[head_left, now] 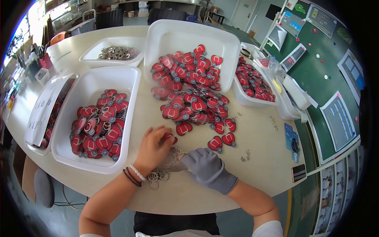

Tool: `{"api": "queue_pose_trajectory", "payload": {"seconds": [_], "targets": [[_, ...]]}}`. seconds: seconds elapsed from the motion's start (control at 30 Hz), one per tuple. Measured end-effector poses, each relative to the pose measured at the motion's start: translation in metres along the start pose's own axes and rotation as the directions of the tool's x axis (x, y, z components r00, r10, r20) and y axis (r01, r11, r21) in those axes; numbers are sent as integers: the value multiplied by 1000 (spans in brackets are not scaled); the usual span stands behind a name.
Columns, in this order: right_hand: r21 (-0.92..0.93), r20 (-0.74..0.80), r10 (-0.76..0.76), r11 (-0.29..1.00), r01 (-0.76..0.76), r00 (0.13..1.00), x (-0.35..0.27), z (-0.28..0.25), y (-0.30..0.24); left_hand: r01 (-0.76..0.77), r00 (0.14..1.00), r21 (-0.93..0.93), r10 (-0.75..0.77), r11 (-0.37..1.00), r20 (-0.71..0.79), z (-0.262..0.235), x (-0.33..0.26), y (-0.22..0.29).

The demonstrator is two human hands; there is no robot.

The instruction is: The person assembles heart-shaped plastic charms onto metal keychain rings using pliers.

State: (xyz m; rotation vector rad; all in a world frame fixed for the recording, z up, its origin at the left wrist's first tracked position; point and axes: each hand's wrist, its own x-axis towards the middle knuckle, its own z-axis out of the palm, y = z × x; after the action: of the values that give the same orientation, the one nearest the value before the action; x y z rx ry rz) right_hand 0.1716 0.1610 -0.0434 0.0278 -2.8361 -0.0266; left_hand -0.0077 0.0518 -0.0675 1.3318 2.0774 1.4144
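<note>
My bare left hand [154,147], with two bracelets at the wrist, is closed on a red heart-shaped charm [171,138] at its fingertips. Just right of it, my right hand [207,168] in a grey glove has its fingers curled closed; what they hold, if anything, is hidden. Loose metal key rings [158,175] lie under and between my hands. Beyond them a large heap of red charms [197,106] spills from a tipped white tub [193,33] onto the table. Several single charms [215,143] lie at the heap's near right edge.
At left a white bin [135,102] holds charms with rings, beside a paper-covered bin [41,108]. Behind stands a tray of key rings [117,53]. More charms fill a right-hand bin [254,83]. Small metal fittings [245,155], a blue card [291,138] and a phone [299,173] lie rightward.
</note>
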Motion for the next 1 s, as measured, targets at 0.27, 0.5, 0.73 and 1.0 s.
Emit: {"api": "queue_pose_trajectory", "payload": {"seconds": [0.27,0.5,0.73,1.0], "targets": [[-73,-101,-85,994,78,991,-33,-12,21,60,998,-178,-54,982,38,57,-6,37],[98,-133,31,995,-18,991,-54,-23,41,175,982,-604,-93,778,166,76,11,43],[726,217,416,536,-431,883,-50,-44,61,199,966,-527,-76,826,245,39,6,52],[898,379,504,2,-440,776,-30,-71,50,237,907,-370,-69,898,414,26,-14,61]]}}
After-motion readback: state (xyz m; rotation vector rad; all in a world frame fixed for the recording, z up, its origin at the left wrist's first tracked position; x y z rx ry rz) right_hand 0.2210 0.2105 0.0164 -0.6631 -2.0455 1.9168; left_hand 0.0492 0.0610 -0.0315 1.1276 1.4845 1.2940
